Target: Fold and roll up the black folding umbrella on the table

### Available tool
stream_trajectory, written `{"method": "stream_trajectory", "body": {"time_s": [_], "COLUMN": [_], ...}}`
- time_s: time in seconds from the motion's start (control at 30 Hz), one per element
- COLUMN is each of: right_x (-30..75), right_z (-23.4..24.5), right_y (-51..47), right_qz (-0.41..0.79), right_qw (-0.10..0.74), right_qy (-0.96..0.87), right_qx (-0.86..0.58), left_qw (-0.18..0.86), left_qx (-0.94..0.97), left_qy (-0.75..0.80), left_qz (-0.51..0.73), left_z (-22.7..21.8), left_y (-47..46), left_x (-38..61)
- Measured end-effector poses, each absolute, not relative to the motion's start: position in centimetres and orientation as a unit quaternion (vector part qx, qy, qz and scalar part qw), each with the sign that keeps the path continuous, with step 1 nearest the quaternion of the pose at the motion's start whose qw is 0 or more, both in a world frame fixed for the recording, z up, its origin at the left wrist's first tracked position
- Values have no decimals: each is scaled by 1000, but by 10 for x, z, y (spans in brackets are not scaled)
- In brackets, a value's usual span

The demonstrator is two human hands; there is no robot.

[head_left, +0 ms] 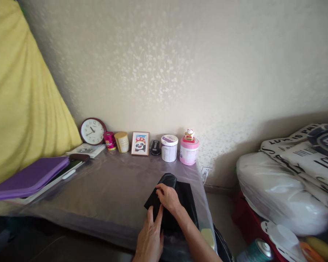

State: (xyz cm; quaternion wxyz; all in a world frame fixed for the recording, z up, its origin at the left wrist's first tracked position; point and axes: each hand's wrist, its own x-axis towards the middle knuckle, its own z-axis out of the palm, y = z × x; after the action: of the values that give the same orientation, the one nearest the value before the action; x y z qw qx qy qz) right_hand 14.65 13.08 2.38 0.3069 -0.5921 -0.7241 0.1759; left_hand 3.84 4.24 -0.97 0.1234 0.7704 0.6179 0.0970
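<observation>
A black, soft, folded sheet [190, 200] lies near the front right of the table; whether it is a bag or cloth I cannot tell. Its upper part bulges up, slightly shiny, beyond my hands. My right hand [168, 198] is closed, fingers curled in a pinch on this black material. Just below it, my left hand [150, 234] rests with fingers stretched and apart, tips touching the sheet. The two hands are close together, and the right forearm crosses over part of the sheet.
Along the wall stand a clock [93, 131], a magenta can [109, 141], a panda picture frame [140, 143], a white tub [169, 149] and a pink tub [189, 152]. Purple folders [32, 176] lie left by a yellow curtain [24, 91]. Stuffed white bags [278, 189] stand right, beyond the table's edge.
</observation>
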Motion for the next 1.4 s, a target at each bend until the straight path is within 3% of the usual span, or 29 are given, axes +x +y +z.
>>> {"method": "stream_trajectory", "body": {"time_s": [0.23, 0.67, 1.03, 1.23, 1.4], "right_x": [158, 183, 193, 203, 195], "right_z": [18, -3, -6, 7, 8], "right_y": [103, 179, 217, 210, 173], "right_qz": [104, 4, 16, -19, -4], "right_qw": [338, 270, 242, 274, 334], "right_qy": [-842, -846, -794, -724, -795], "right_qx": [-407, -459, -557, -633, -506], "left_qw": [141, 173, 211, 199, 181], "left_qx": [779, 774, 759, 760, 762], "left_qy": [607, 609, 615, 617, 621], "left_qz": [66, 22, 43, 36, 34], "left_z": [-13, 11, -2, 2, 2], "left_y": [45, 44, 48, 46, 44], "left_x": [40, 46, 45, 46, 46]}}
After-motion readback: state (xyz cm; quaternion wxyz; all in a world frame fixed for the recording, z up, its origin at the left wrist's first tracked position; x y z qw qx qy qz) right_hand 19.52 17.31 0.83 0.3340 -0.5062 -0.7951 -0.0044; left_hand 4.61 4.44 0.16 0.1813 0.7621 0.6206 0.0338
